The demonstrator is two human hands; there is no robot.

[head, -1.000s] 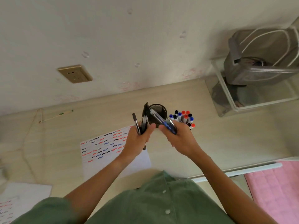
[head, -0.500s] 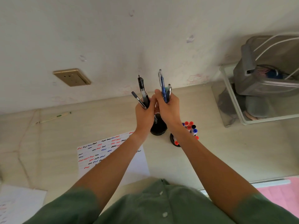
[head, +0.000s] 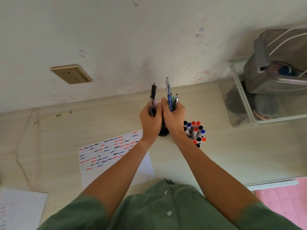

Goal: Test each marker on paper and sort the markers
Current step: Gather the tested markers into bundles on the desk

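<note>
My left hand (head: 150, 118) is closed around a small bunch of dark pens (head: 153, 95) held upright. Pressed against it, my right hand (head: 173, 116) grips another bunch of pens (head: 169, 95), one of them blue. Both fists hover above a black cup (head: 163, 132), mostly hidden beneath them. To the right stands a second holder full of markers (head: 195, 131) with red, blue and black caps. A white test sheet (head: 108, 153) with rows of red, blue and black squiggles lies on the desk at the left, partly under my left forearm.
A wall with a brass socket (head: 71, 73) rises right behind the desk. A clear bin (head: 240, 103) holding a grey bag stands at the right. A pencil-like stick (head: 49, 117) lies far left, another sheet (head: 20, 208) at the bottom left, pink cloth (head: 285, 200) at the bottom right.
Both hands rose from the black cup with their pens and came together. Over the last half second they have held almost still, the left bunch now tighter and upright.
</note>
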